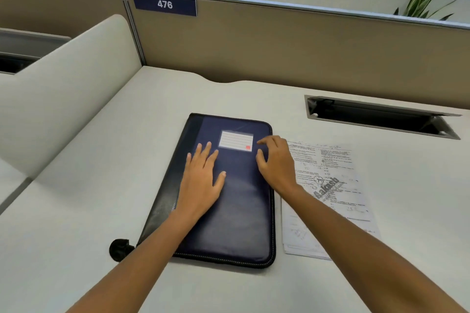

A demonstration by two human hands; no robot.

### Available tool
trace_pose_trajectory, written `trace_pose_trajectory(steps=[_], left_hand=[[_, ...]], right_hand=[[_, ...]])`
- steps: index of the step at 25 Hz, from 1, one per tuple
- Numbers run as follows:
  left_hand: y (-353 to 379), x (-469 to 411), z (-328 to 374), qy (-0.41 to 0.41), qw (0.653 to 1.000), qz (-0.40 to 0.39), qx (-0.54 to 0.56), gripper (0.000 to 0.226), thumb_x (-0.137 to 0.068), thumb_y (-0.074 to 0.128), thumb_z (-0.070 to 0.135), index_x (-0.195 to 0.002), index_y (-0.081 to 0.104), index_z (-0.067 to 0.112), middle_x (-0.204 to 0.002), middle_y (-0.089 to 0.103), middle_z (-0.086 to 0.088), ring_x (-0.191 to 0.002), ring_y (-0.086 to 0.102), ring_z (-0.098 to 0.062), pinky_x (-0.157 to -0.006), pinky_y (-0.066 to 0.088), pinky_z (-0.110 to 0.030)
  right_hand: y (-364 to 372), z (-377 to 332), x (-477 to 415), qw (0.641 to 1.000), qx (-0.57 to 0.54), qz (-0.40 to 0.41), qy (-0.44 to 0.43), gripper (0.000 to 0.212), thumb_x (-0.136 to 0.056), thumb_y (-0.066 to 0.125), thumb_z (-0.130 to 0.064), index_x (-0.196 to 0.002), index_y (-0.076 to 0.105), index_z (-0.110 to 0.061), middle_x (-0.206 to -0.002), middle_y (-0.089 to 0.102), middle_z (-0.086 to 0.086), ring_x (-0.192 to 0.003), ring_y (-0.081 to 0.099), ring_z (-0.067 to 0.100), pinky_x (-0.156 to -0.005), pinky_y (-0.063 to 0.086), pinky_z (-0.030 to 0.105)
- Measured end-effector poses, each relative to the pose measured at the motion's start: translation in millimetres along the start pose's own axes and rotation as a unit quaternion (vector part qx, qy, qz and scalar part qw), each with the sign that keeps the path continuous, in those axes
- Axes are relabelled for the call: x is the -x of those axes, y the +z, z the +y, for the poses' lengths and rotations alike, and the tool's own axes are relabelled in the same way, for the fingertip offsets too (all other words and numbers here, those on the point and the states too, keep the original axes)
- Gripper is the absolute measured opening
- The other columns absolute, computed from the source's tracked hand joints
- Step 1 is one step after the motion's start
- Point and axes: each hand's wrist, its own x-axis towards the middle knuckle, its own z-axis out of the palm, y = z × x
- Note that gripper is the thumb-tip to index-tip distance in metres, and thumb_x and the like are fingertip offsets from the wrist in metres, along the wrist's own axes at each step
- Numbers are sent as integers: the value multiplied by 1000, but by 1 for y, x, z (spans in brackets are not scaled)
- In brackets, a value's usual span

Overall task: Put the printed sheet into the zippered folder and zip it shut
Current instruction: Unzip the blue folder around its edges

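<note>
Left hand (203, 180) flat, palm down, fingers spread, pressed on the middle of the closed folder (244, 213), gripping nothing. Right hand (276, 162) arched over the folder's right edge, fingers curled and loose, thumb tip touching the cover; grip on a zip pull impossible to tell, since hidden beneath the fingers. Both forearms cut off by the lower frame edge.

Desk (76, 198) pale, with wide bare room left of the folder and in front of it. Partition (279, 40) closing off the back, side screen (68, 89) closing off the left. Cable slot (381, 117) sunk into the desk at back right. Folder dark blue, lying flat. Printed sheet (328, 185) flat on the desk just beside the folder's right edge, partly covered by the right forearm, small print unreadable. White label (236, 140) on the cover between the two hands. Small black object (119, 249) at the folder's near left corner, unclear what.
</note>
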Motion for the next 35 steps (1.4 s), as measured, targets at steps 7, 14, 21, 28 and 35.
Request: trace_pose_trajectory(steps=[7,14,21,28,35], left_hand=[[-7,-40,-41,-141,990,24,16,59,-95,47,36,-146,31,11,-159,16,-5,-148,2,-21,-119,-2,-41],[5,-52,-63,-205,978,-22,30,74,-93,40,52,-151,10,19,-161,8,1,-146,15,-21,-119,12,-43],[10,-48,-62,-211,977,7,13,73,-90,38,59,-150,11,25,-159,16,8,-139,31,-22,-109,35,-46],[16,-45,-62,-208,978,19,-2,73,-91,35,59,-151,10,25,-160,12,9,-142,25,-18,-113,26,-37],[17,-46,-63,-224,974,19,-10,76,-88,36,64,-150,12,28,-158,18,10,-141,28,-21,-110,32,-40]], right_hand=[[44,-23,-117,992,-34,-117,7,23,-90,50,-3,-110,61,-7,-114,62,10,-106,56,24,-90,49,35],[105,-50,-176,945,-35,-316,-70,51,-84,35,18,-125,56,-5,-129,58,13,-116,54,25,-97,42,28],[136,-61,-198,922,-51,-373,-88,54,-80,34,18,-111,68,-10,-114,67,10,-94,58,18,-79,43,20],[144,-52,-208,923,-39,-356,-139,24,-81,58,6,-92,73,-10,-96,72,9,-80,55,15,-71,41,21],[154,-48,-215,910,-5,-348,-224,11,-85,60,-3,-92,68,-6,-96,67,11,-81,55,21,-72,36,21]])
